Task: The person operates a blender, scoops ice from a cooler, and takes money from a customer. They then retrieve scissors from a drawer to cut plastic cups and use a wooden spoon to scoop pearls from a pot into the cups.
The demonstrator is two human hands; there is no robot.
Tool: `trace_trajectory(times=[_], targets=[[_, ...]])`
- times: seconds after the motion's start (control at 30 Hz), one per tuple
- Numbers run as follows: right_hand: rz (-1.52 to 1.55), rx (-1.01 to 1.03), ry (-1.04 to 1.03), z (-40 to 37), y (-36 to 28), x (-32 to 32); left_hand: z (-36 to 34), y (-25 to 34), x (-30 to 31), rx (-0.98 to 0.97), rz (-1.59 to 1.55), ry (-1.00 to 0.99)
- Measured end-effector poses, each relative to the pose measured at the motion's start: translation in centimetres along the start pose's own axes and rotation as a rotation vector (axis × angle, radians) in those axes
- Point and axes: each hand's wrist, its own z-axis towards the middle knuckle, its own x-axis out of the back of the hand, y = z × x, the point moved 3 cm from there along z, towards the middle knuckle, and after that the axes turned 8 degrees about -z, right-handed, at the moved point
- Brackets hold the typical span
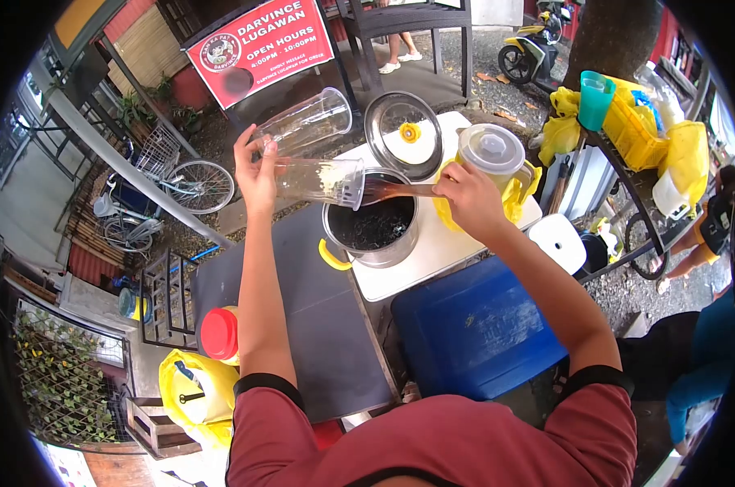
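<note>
My left hand [258, 172] is closed around two tall clear plastic cups. The upper cup [314, 122] points up to the right and looks empty. The lower cup [319, 180] lies tilted nearly on its side, pale bits inside near its mouth, over the pot's rim. My right hand [470, 195] grips a brown wooden spoon [412, 191]; its head is at the lower cup's mouth. Beneath them stands a metal pot [396, 253] with dark contents and a yellow handle [334, 255]. Behind it is a round pot lid [375, 134] with a yellow knob.
A lidded tub [494, 146] in a yellow bag stands on the white board [379, 284]. Nearer are a blue cooler [481, 325] and a dark tabletop [319, 316]. A red-lidded jar [219, 333] sits left, a teal cup [594, 99] right. Other people are at the right edge and back.
</note>
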Motion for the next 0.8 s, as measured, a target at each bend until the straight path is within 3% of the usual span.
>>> trace_trajectory(times=[0.07, 0.2, 0.37, 0.47, 0.53, 0.6, 0.63, 0.7, 0.8], targets=[[0.010, 0.005, -0.043, -0.5, 0.6, 0.5, -0.4, 0.0, 0.8, 0.003, -0.034, 0.023], [-0.069, -0.017, -0.317, 0.0, 0.9, -0.2, -1.2, -1.6, 3.0, 0.016, -0.123, 0.077], [-0.128, 0.122, -0.515, 1.6, -1.7, -7.4, -4.0, -4.4, 4.8, 0.118, -0.198, 0.269], [0.030, 0.153, -0.294, 5.3, -2.7, -7.3, -6.5, -7.2, 6.6, 0.212, -0.325, 0.425], [-0.208, -0.122, 0.123, 10.1, -2.3, -3.6, -8.6, -9.2, 7.0, 0.231, -0.437, 0.604], [-0.429, -0.319, 0.320, 12.4, 1.1, -5.0, -10.9, -11.7, 7.8, 0.358, -0.533, 0.760], [-0.315, -0.411, 0.144, 12.8, 3.6, -7.1, -11.9, -9.4, 6.6, 0.484, -0.582, 0.777], [-0.099, -0.579, -0.215, 12.9, 7.2, -11.0, -13.4, -10.5, 7.1, 0.492, -0.762, 0.779], [0.057, -0.264, 0.060, 13.5, 2.1, -7.7, -15.6, -13.9, 9.3, 0.482, -1.029, 0.663]])
